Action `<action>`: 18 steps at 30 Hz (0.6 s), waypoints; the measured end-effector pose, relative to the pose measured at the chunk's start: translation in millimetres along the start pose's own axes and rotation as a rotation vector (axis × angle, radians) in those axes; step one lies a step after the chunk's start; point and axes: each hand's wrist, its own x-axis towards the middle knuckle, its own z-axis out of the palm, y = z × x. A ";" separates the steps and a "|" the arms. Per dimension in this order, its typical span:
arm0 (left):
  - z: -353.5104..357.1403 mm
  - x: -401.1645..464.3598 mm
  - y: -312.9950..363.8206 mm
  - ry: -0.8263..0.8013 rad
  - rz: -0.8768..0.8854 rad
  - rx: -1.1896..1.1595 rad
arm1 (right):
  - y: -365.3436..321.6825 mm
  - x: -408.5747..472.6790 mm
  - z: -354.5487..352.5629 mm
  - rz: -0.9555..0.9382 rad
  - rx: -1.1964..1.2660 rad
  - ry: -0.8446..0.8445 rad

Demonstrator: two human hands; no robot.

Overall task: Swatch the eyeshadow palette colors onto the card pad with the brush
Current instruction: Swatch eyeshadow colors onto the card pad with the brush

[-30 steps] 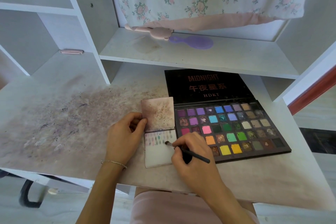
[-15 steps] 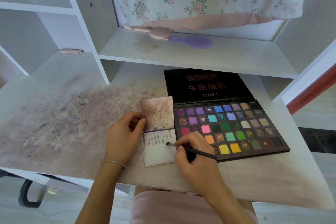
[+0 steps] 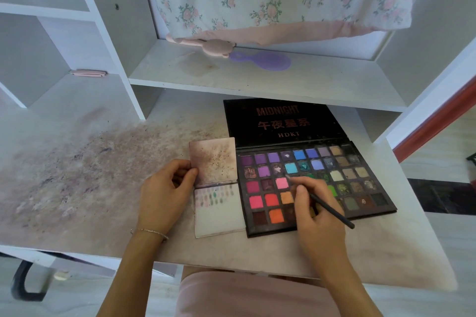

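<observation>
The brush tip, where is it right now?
Over the eyeshadow palette, right of the card pad: the brush tip sits by the turquoise pan.

One wide-angle head view looks forward and steeply down from close above the stained white table (image 3: 77, 162), taking in the white shelf (image 3: 257, 85) behind it

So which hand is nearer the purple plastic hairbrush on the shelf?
Right. The right hand sits over the palette, below the purple plastic hairbrush; the left hand is farther left, holding the card pad's cover.

Brush (image 3: 325, 204) tip over eyeshadow palette (image 3: 360, 183)
</observation>
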 end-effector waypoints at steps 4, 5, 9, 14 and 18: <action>0.3 0.3 1.0 0.008 -0.009 0.008 | 10.1 6.5 -19.4 0.049 -0.024 0.090; 0.5 0.5 1.3 0.011 -0.013 0.009 | 13.3 8.5 -24.3 0.066 -0.030 0.106; 3.2 -0.6 3.2 0.033 -0.037 -0.007 | 26.0 19.6 -42.9 0.097 -0.063 0.180; 4.2 -1.2 1.9 0.042 -0.030 -0.019 | 38.3 33.5 -56.6 0.161 -0.151 0.269; 4.0 -1.5 1.0 0.036 -0.023 -0.037 | 45.9 38.7 -62.3 0.172 -0.227 0.285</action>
